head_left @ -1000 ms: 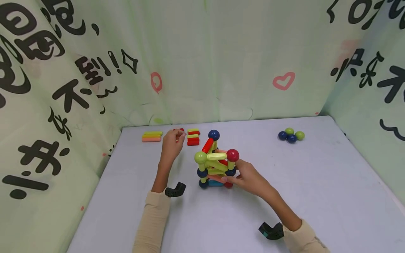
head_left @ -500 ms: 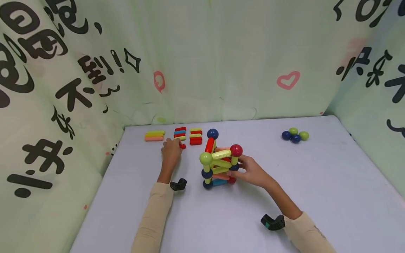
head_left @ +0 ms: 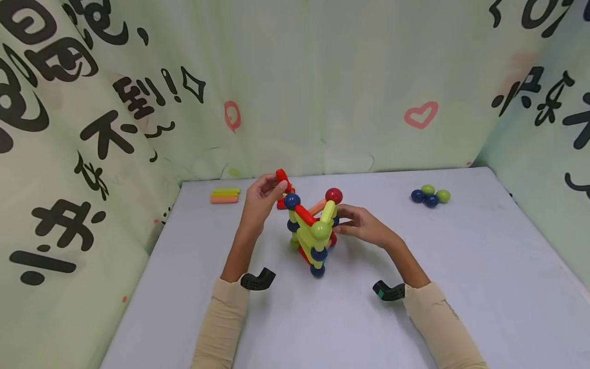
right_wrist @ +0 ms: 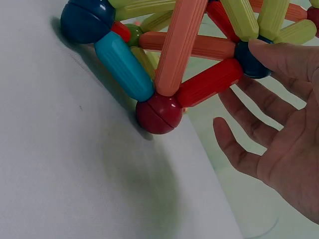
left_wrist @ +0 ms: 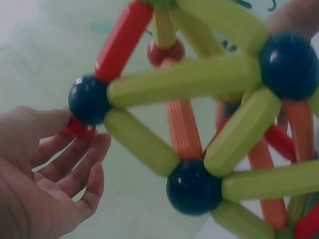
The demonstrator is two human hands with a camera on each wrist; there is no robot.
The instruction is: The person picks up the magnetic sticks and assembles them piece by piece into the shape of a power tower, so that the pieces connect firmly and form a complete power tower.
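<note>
A tower of magnetic rods and balls [head_left: 306, 233] stands mid-table, with green, red, orange and blue rods between coloured balls. My left hand [head_left: 259, 202] pinches a red rod [head_left: 282, 177] between thumb and fingers, close to the top blue ball [head_left: 292, 201]. In the left wrist view the rod is mostly hidden behind that ball, and I cannot tell whether they touch. On the tower's right side, my right hand [head_left: 369, 226] grips a blue ball [right_wrist: 253, 60], thumb in front and fingers behind.
Yellow and orange rods [head_left: 225, 196] lie at the back left. Red rods [head_left: 280, 204] are partly hidden behind the tower and left hand. Blue and green balls [head_left: 430, 200] sit in a cluster at the back right. A curtain [head_left: 350, 102] hangs behind the table [head_left: 461, 246].
My left hand has taken a red rod from the back rods and lifted it to the tower's top. Turned by my right hand, the tower now shows a corner with a green ball in front.
</note>
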